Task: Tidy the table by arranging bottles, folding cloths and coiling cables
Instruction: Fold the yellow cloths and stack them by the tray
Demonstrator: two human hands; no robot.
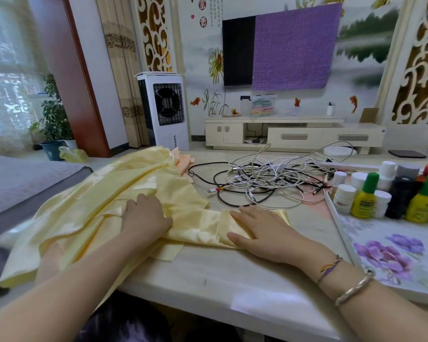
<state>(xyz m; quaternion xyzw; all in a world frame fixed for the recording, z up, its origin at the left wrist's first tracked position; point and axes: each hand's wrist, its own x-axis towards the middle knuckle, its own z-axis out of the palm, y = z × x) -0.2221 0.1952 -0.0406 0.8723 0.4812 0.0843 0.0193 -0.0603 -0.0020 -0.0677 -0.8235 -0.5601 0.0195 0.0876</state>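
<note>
The pale yellow satin cloth lies across the pale stone-look table, spreading from the centre out to nine o'clock, where it hangs over the table edge. The left hand rests on top of it, its fingers bent down onto the fabric; whether they pinch a fold or only press it is hard to tell from this angle. The right hand, at about three o'clock of the left, lies flat with straight, spread fingers pressing the narrow folded strip of the cloth against the table.

At one o'clock of the hands, just beyond the cloth, sits a tangled heap of white and black cables, close to the cloth's far edge. At three o'clock a cluster of small white, yellow and dark bottles stands on a white-framed tray with purple flowers. A peach-coloured cloth peeks out at twelve o'clock behind the yellow one.

The yellow cloth is glossy, creased and bunched on the left, smoother under the right palm.
</note>
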